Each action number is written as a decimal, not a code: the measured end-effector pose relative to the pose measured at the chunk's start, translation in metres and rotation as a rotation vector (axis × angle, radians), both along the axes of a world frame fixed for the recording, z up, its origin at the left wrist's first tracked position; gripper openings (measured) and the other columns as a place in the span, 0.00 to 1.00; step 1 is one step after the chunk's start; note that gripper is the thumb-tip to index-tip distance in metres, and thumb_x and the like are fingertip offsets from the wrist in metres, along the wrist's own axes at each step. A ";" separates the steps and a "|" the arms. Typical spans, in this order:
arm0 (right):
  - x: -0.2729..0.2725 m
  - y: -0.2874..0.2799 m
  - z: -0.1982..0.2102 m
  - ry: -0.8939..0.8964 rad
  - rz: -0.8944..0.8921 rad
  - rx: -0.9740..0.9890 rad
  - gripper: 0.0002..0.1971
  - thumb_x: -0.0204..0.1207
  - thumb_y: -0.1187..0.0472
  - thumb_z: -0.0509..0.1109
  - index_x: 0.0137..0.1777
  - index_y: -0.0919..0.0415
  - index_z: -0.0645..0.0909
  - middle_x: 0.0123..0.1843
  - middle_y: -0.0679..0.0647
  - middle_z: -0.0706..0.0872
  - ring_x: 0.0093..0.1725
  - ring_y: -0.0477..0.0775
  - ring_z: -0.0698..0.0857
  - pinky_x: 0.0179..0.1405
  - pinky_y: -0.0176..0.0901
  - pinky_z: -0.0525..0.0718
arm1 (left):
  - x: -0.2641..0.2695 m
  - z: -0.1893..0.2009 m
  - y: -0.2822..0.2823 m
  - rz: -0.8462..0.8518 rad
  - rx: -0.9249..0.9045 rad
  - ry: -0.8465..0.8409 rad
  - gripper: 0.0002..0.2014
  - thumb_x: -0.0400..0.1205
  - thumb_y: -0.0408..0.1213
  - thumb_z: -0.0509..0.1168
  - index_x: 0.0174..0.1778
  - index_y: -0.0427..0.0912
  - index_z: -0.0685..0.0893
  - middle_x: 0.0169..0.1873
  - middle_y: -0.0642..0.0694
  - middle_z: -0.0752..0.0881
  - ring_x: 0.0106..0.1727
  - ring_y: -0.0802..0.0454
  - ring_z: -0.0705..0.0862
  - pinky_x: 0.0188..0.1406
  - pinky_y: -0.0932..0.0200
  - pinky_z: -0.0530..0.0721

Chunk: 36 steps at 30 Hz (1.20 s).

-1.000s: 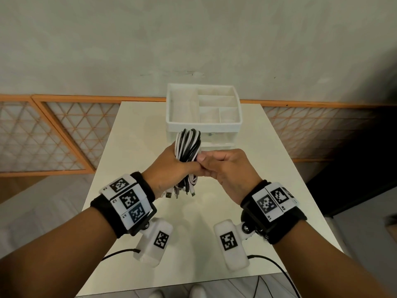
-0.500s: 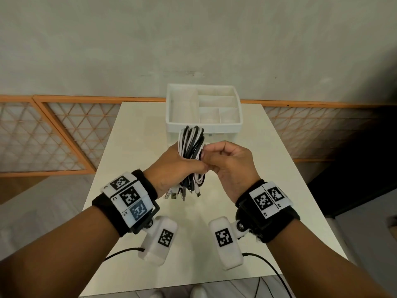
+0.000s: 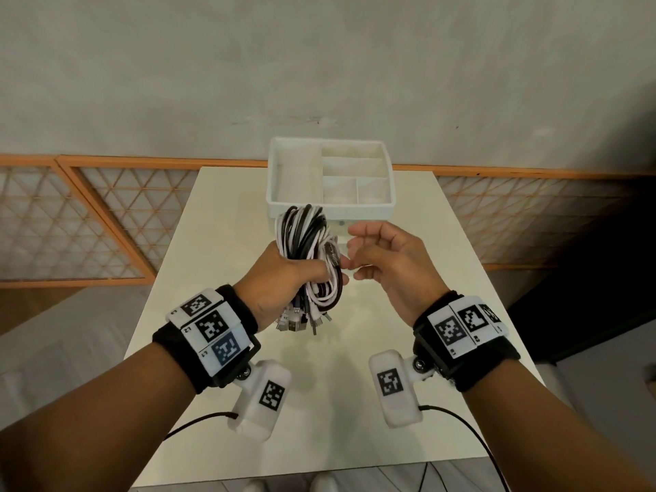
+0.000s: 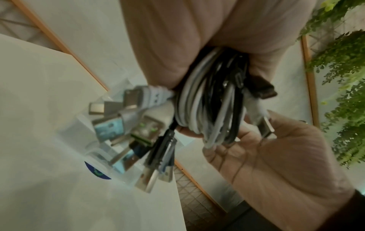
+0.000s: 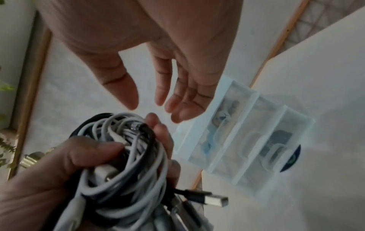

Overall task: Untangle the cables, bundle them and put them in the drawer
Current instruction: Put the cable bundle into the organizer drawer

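Here, the left hand is clenching its grip round the cable bundle above the desk; the right hand is hovering just beside, fingers loose, holding nothing.

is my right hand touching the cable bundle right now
Apart. The right wrist view shows the right hand open, with bare background between its fingertips and the cable bundle, which only the left hand grips.

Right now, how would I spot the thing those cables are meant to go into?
Look to the far edge of the pale table, by the wall. The white organiser box stands there, beyond the left hand gripping the cable bundle; its open top is split into compartments.
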State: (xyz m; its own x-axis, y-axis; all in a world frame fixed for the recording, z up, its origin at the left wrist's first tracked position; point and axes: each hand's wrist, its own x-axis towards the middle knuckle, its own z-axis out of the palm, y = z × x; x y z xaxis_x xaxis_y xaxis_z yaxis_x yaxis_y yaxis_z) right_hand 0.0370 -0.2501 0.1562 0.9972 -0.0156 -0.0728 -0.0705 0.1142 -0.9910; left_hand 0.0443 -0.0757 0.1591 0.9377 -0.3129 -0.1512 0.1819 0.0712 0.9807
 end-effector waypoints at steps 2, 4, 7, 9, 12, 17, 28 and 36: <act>-0.003 -0.001 -0.003 0.006 0.149 0.030 0.24 0.64 0.71 0.75 0.63 0.62 0.84 0.46 0.56 0.89 0.45 0.57 0.88 0.43 0.49 0.86 | -0.001 0.000 -0.004 -0.007 -0.027 0.004 0.19 0.65 0.25 0.68 0.52 0.22 0.83 0.46 0.24 0.85 0.49 0.33 0.86 0.57 0.36 0.84; -0.004 -0.003 -0.006 -0.006 0.218 0.016 0.28 0.67 0.72 0.77 0.69 0.58 0.82 0.46 0.51 0.89 0.45 0.56 0.88 0.45 0.51 0.86 | -0.003 0.001 -0.009 -0.065 -0.056 0.017 0.23 0.66 0.23 0.67 0.58 0.23 0.81 0.52 0.15 0.81 0.55 0.23 0.85 0.62 0.27 0.82; -0.003 -0.011 -0.008 -0.032 0.232 -0.063 0.32 0.66 0.69 0.78 0.73 0.58 0.79 0.50 0.55 0.87 0.42 0.52 0.87 0.39 0.45 0.84 | -0.005 0.003 -0.018 -0.128 -0.027 -0.011 0.20 0.66 0.22 0.66 0.56 0.28 0.86 0.52 0.19 0.86 0.56 0.23 0.86 0.59 0.35 0.87; -0.003 -0.014 -0.007 -0.075 0.236 -0.124 0.27 0.70 0.75 0.77 0.70 0.63 0.79 0.50 0.57 0.87 0.36 0.43 0.87 0.32 0.36 0.81 | -0.007 0.005 -0.024 -0.180 -0.005 -0.034 0.17 0.66 0.22 0.65 0.46 0.38 0.91 0.41 0.33 0.90 0.46 0.39 0.90 0.47 0.51 0.89; -0.005 -0.015 -0.010 -0.137 0.194 -0.180 0.26 0.69 0.73 0.77 0.68 0.63 0.80 0.54 0.61 0.89 0.46 0.49 0.92 0.44 0.42 0.90 | -0.008 0.005 -0.030 -0.190 0.019 -0.034 0.18 0.65 0.21 0.64 0.41 0.44 0.92 0.37 0.40 0.88 0.42 0.46 0.86 0.42 0.54 0.85; -0.005 -0.018 -0.016 -0.039 0.221 0.057 0.32 0.70 0.68 0.73 0.77 0.62 0.75 0.67 0.66 0.86 0.65 0.60 0.87 0.66 0.55 0.85 | -0.005 -0.001 -0.036 -0.068 -0.031 0.003 0.18 0.67 0.22 0.64 0.53 0.24 0.84 0.48 0.19 0.84 0.50 0.36 0.83 0.52 0.42 0.81; 0.018 0.019 -0.017 -0.162 0.237 -0.300 0.47 0.57 0.76 0.81 0.73 0.45 0.67 0.59 0.50 0.88 0.60 0.46 0.88 0.57 0.45 0.89 | 0.019 -0.011 -0.036 0.042 -0.099 0.048 0.13 0.67 0.22 0.64 0.45 0.18 0.80 0.38 0.33 0.79 0.40 0.41 0.78 0.36 0.53 0.78; 0.040 0.044 -0.025 -0.060 0.060 -0.405 0.41 0.54 0.71 0.84 0.68 0.47 0.77 0.48 0.44 0.91 0.47 0.40 0.90 0.41 0.39 0.91 | 0.049 -0.018 -0.002 -0.064 0.031 0.184 0.18 0.71 0.34 0.74 0.57 0.35 0.88 0.52 0.32 0.91 0.53 0.36 0.90 0.53 0.41 0.88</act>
State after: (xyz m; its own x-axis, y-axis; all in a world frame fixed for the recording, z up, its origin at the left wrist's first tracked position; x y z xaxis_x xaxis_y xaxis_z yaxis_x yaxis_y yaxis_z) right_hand 0.0769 -0.2061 0.1316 0.9995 0.0274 -0.0148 -0.0063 -0.2885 -0.9575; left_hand 0.0929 -0.0780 0.1412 0.8717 -0.3638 -0.3285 0.3613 0.0240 0.9322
